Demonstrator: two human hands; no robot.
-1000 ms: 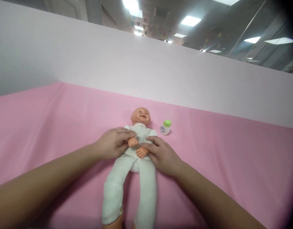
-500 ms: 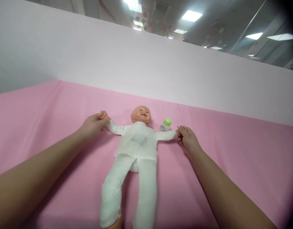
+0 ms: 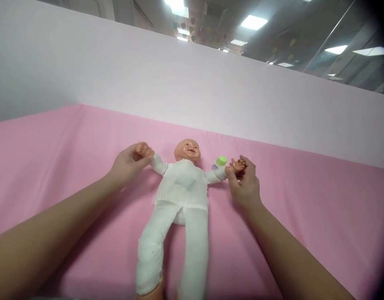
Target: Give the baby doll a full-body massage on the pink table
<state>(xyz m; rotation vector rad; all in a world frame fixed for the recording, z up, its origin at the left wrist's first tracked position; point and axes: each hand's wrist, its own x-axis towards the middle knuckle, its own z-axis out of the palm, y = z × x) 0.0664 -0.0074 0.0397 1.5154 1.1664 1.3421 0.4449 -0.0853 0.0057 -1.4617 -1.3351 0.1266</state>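
Note:
On its back on a pink sheet [image 3: 95,233] lies a baby doll [image 3: 183,187] with a white cloth body and plastic head and hands. Its head points away from me, and its arms are spread to both sides. My left hand [image 3: 128,166] is closed around the doll's wrist on the left, with the doll's plastic hand poking out above my fingers. Over on the right, my right hand [image 3: 246,185] grips the doll's other wrist between thumb and fingers. The doll's feet run out of view at the bottom.
A small bottle with a green cap [image 3: 221,160] stands just behind the doll's arm on the right, partly hidden by it. Behind the sheet rises a pale wall [image 3: 192,83], with glass panels [image 3: 273,37] and ceiling lights above it.
Both my hands have drawn the doll's arms slightly inward, and its hands now stick up more. My right thumb has shifted onto the wrist. The view has moved a little.

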